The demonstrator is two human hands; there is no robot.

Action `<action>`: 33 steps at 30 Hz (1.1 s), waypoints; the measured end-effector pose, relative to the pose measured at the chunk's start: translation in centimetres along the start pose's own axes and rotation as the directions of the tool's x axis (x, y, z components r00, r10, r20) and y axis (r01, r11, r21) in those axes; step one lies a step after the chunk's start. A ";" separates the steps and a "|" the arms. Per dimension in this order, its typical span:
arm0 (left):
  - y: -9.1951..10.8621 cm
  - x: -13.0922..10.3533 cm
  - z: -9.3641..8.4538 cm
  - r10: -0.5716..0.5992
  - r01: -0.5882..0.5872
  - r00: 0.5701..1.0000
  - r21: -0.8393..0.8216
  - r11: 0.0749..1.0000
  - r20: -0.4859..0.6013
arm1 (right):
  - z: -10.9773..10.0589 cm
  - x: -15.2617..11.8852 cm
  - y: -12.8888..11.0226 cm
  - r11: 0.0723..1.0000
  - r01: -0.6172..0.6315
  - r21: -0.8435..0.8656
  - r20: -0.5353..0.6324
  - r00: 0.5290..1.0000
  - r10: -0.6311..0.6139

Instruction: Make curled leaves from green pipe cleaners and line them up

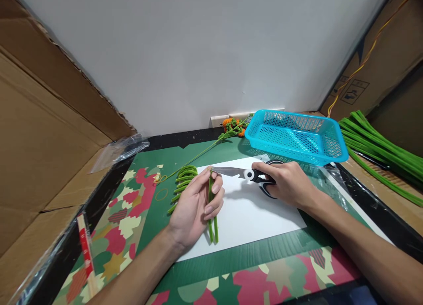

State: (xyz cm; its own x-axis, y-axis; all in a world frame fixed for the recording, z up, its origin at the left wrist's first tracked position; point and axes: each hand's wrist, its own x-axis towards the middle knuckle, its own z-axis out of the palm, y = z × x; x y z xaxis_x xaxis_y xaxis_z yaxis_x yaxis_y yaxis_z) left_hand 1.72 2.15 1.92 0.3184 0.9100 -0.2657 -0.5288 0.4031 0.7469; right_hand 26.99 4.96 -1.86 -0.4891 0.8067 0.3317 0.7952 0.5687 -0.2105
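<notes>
My left hand [200, 203] is closed around a folded green pipe cleaner [211, 228], whose two ends hang below the fingers. My right hand [291, 184] grips black-and-white scissors [249, 174] by the handles. Their blade tips reach the top of the pipe cleaner at my left fingertips; whether they cut into it I cannot tell. Just left of my left hand, several bent green pipe cleaners [187, 173] lie in a row, partly hidden behind it. Under both hands is a white sheet of paper [257, 225].
A blue plastic basket [343, 153] stands at the back right. Beside it lies an orange flower [228, 123] on a long green stem. Long green pipe cleaners [380, 146] are bundled far right. Wrapped chopsticks [86, 248] and a clear bag [119, 150] lie left. Cardboard walls [42, 133] flank the table.
</notes>
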 end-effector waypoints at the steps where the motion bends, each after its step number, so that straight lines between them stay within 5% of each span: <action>1: 0.0 0.0 0.0 0.002 -0.002 1.000 0.003 1.000 0.002 | 0.0 0.0 0.0 1.000 -0.002 0.000 0.001 1.000 0.002; 8: -0.1 0.1 -0.1 0.029 -0.029 1.000 0.025 0.999 -0.004 | -0.3 0.1 -0.2 0.998 -0.019 0.051 0.055 0.998 0.016; 14: 0.0 0.2 -0.5 0.051 -0.049 0.998 0.064 0.997 -0.028 | -1.1 0.4 0.1 0.956 -0.019 0.293 0.097 0.995 -0.010; 24: 1.2 -0.3 -0.6 -0.039 0.014 0.992 0.211 0.977 0.116 | -4.2 0.6 0.2 0.674 -0.168 0.719 0.375 0.911 -0.173; 29: 1.2 -0.6 -0.6 -0.082 0.044 0.981 0.207 0.977 0.178 | -4.4 0.4 0.6 0.548 -0.307 0.778 0.494 0.838 -0.231; 33: 1.1 -0.7 -0.5 -0.087 0.049 0.980 0.209 0.977 0.178 | -3.9 0.3 0.8 0.547 -0.298 0.783 0.493 0.833 -0.252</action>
State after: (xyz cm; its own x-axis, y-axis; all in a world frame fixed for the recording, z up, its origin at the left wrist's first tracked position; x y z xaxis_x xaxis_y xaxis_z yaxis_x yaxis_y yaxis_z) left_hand 0.54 2.04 2.61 0.4982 0.8394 -0.2171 -0.3362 0.4179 0.8440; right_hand 28.89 5.06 1.67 -0.7845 0.6076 -0.1240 0.2998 0.1965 -0.9336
